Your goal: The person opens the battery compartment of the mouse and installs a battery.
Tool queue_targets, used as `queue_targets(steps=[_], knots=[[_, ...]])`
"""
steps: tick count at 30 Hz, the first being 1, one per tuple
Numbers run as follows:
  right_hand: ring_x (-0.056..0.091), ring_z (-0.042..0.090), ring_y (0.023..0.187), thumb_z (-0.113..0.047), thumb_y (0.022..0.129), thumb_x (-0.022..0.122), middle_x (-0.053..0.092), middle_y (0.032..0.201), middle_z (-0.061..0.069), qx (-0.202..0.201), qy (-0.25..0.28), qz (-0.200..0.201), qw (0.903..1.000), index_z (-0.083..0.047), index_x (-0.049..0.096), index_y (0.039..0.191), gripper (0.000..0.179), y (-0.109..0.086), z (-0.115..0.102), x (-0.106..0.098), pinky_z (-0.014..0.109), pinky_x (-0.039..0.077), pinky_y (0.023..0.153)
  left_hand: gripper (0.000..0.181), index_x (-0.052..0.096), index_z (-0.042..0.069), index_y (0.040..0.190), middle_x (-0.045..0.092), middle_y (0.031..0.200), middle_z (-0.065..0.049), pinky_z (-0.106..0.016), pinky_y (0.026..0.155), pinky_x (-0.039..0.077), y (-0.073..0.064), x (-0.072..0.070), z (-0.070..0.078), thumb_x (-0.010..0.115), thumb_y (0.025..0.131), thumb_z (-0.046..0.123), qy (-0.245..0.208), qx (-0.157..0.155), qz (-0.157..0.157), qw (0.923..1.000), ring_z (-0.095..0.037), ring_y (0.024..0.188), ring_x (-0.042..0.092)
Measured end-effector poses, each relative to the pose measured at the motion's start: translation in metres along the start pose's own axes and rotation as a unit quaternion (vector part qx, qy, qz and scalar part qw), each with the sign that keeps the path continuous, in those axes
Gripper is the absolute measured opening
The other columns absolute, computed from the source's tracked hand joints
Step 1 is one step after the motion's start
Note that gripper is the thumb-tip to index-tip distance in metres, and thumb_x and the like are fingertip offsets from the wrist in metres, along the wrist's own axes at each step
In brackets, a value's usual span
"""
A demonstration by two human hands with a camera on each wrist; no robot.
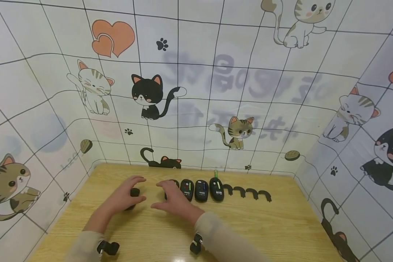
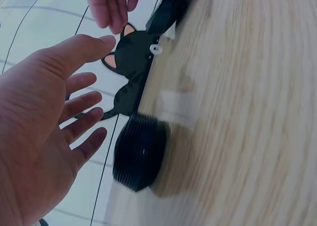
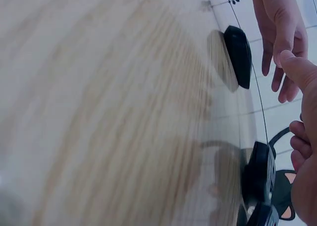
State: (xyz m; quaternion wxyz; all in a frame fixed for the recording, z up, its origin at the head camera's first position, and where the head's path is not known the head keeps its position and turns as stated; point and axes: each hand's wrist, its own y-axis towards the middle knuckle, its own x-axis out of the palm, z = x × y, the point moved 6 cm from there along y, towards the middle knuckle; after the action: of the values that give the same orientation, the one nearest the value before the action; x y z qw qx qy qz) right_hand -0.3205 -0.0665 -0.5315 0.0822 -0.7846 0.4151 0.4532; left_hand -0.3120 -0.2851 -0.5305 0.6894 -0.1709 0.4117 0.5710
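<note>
In the head view my left hand (image 1: 122, 195) is at the left of the table, fingers and thumb spread, beside a black computer mouse (image 1: 135, 191) that it partly hides. The left wrist view shows that mouse (image 2: 141, 152) on the wood, apart from the empty palm. My right hand (image 1: 175, 200) faces the left one with fingers apart and nothing held. It overlaps the leftmost mouse (image 1: 174, 183) of a row. Further mice in the row, one (image 1: 186, 190), another (image 1: 201, 191) and the rightmost (image 1: 217, 190), lie underside up with labels showing.
A green strip (image 1: 215, 174) sticks out behind the rightmost mouse. Several dark arch-shaped pieces (image 1: 264, 195) line up to its right. The wooden table (image 1: 265, 229) ends at a cloth backdrop (image 1: 196, 138) with cat drawings. Each wrist carries a small black camera (image 1: 108, 247).
</note>
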Motion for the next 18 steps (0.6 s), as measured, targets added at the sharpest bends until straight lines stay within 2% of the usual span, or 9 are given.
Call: queue_targets(steps=[4, 11, 15, 18], knots=[[0.047, 0.023, 0.152, -0.048, 0.098, 0.085, 0.054, 0.160, 0.006, -0.004, 0.004, -0.006, 1.0000, -0.010, 0.055, 0.157, 0.076, 0.004, -0.008, 0.008, 0.043, 0.043, 0.125, 0.067, 0.062, 0.003, 0.151, 0.053, 0.160, -0.021, -0.074, 0.114, 0.044, -0.008, -0.007, -0.011, 0.091, 0.095, 0.025, -0.012, -0.017, 0.002, 0.9998, -0.052, 0.150, 0.045], [0.047, 0.018, 0.151, -0.052, 0.096, 0.086, 0.054, 0.160, -0.001, 0.018, 0.011, -0.012, 0.9997, -0.015, 0.057, 0.156, 0.076, 0.012, -0.019, 0.024, 0.039, 0.044, 0.124, 0.071, 0.059, 0.000, 0.153, 0.051, 0.161, -0.025, -0.073, 0.116, 0.043, -0.021, -0.017, -0.022, 0.089, 0.097, 0.031, -0.052, -0.032, -0.002, 0.9981, -0.052, 0.151, 0.044], [0.047, 0.016, 0.151, -0.051, 0.096, 0.087, 0.055, 0.158, -0.005, 0.035, 0.029, -0.012, 0.9989, -0.016, 0.057, 0.157, 0.076, 0.018, -0.023, 0.033, 0.040, 0.044, 0.124, 0.070, 0.056, 0.000, 0.155, 0.052, 0.160, -0.022, -0.073, 0.119, 0.040, -0.027, -0.020, -0.029, 0.087, 0.099, 0.027, -0.084, -0.048, -0.004, 0.9953, -0.051, 0.150, 0.045], [0.050, 0.014, 0.147, -0.049, 0.096, 0.087, 0.055, 0.156, -0.007, 0.049, 0.050, -0.013, 0.9975, -0.016, 0.057, 0.157, 0.077, 0.021, -0.026, 0.039, 0.038, 0.046, 0.122, 0.069, 0.055, 0.000, 0.156, 0.052, 0.159, -0.023, -0.074, 0.118, 0.040, -0.032, -0.021, -0.033, 0.086, 0.099, 0.024, -0.095, -0.046, -0.008, 0.9944, -0.053, 0.149, 0.045]])
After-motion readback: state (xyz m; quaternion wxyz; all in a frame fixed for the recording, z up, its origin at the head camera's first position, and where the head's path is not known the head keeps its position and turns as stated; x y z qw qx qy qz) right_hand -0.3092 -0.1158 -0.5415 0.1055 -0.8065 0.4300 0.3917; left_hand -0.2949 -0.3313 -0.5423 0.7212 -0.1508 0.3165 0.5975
